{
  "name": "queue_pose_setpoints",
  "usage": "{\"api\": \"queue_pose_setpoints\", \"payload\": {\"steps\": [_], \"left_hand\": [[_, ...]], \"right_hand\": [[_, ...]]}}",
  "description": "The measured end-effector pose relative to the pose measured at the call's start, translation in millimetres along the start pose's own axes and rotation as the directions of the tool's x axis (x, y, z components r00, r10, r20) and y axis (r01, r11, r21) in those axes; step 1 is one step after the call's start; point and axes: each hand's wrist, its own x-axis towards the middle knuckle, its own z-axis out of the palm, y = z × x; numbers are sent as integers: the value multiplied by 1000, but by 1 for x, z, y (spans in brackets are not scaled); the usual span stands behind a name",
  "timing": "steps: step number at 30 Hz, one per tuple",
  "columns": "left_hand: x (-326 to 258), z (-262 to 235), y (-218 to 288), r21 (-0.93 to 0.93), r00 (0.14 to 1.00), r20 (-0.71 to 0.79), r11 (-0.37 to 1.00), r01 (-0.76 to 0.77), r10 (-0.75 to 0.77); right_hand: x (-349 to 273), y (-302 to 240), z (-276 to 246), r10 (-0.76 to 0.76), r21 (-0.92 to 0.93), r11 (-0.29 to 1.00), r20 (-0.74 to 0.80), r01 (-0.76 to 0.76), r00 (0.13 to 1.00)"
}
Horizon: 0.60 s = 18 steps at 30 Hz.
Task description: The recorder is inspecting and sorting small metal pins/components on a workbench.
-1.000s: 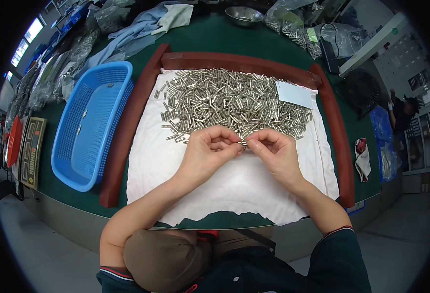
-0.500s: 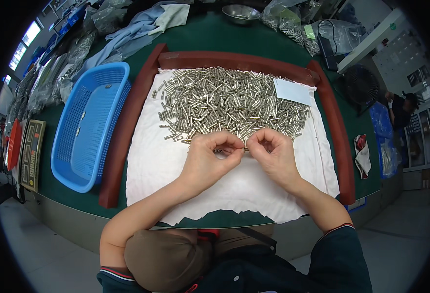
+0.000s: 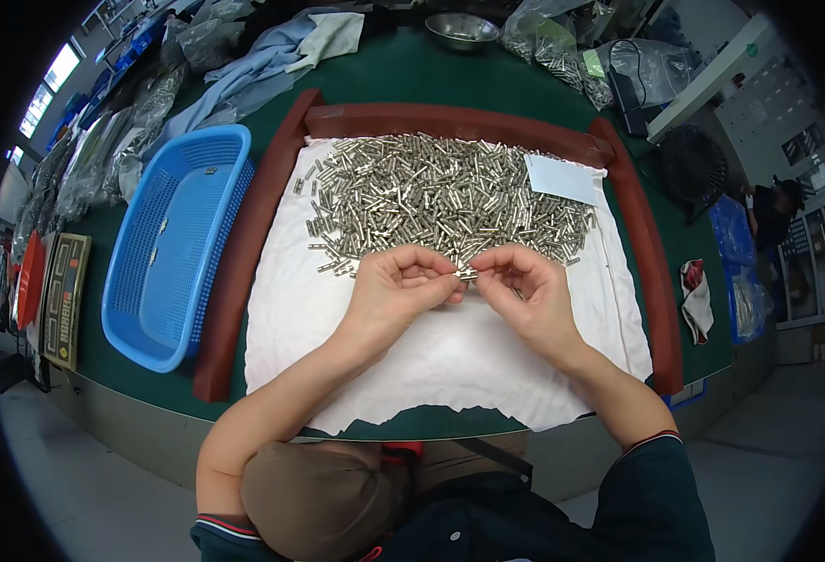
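Here's the pinch: left hand (image 3: 393, 298) and right hand (image 3: 536, 307) both grip one small metal pin (image 3: 467, 274) by fingertips, just off the near edge of the heap (image 3: 431, 192), over the white cloth (image 3: 440, 351). Light, level pressure from both sides should serve best; keep the thumbs from covering the middle, and stay low over the cloth. And compared with half a second ago, the left fingers have curled in, filling that open loop, while the heap looks unchanged.
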Motion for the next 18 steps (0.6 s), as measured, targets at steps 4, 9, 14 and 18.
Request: {"api": "queue_pose_setpoints", "payload": {"steps": [4, 9, 14, 18], "left_hand": [[1, -1, -1, -9, 1000, 1, 1000, -3, 3], [1, 0, -1, -12, 1000, -6, 1000, 0, 0], [-1, 1, 3, -24, 1000, 3, 999, 24, -24], [-3, 1, 6, -2, 998, 10, 998, 68, -68]], "right_hand": [[1, 1, 0, -8, -10, 1000, 11, 8, 1000], [1, 1, 0, -18, -1, 1000, 8, 18, 1000], [2, 0, -2, -16, -13, 1000, 8, 16, 1000], [1, -1, -1, 20, -4, 1000, 1, -20, 1000]]}}
